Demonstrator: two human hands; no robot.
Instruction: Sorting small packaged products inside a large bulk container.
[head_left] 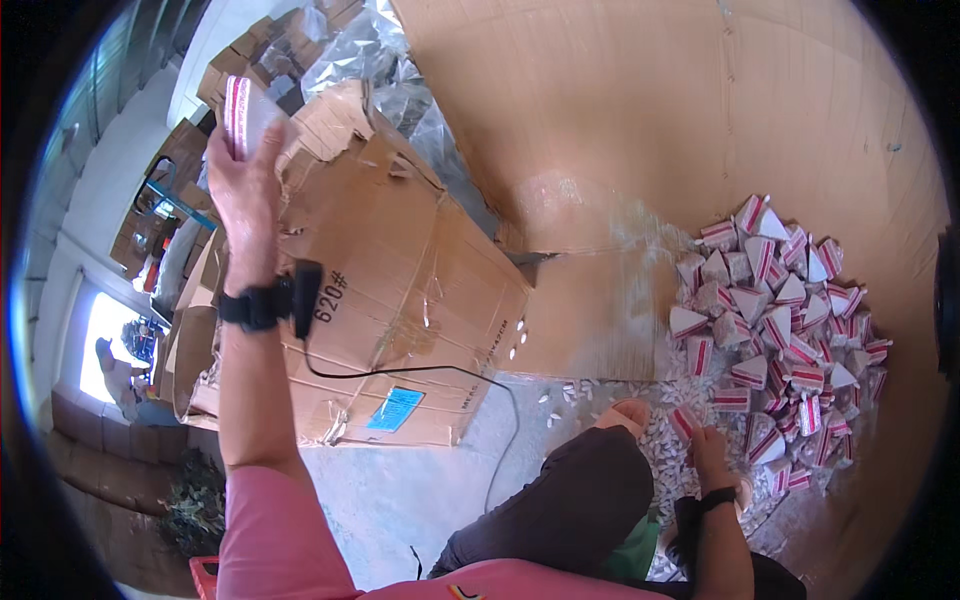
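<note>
My left hand (243, 178) is raised at the upper left, its fingers closed round a wedge-shaped pack (236, 118) with red and white stripes on its edge. It is held above the torn top of a large cardboard box (400, 270). Down at the right, my right hand (709, 455) grips a similar striped wedge (684, 423) beside my foot. Close to that hand lies a big pile of the same wedge-shaped packs (775, 330), white with pink-red bands. What is inside the wedges I cannot make out.
Small white bits (670, 470) litter the floor around my feet. A tall cardboard sheet (650, 120) stands behind the pile. Clear plastic wrap (370, 60) and stacked cartons are at the back left. A black cable (450, 368) runs from my left wrist. Another person (120, 380) is far left.
</note>
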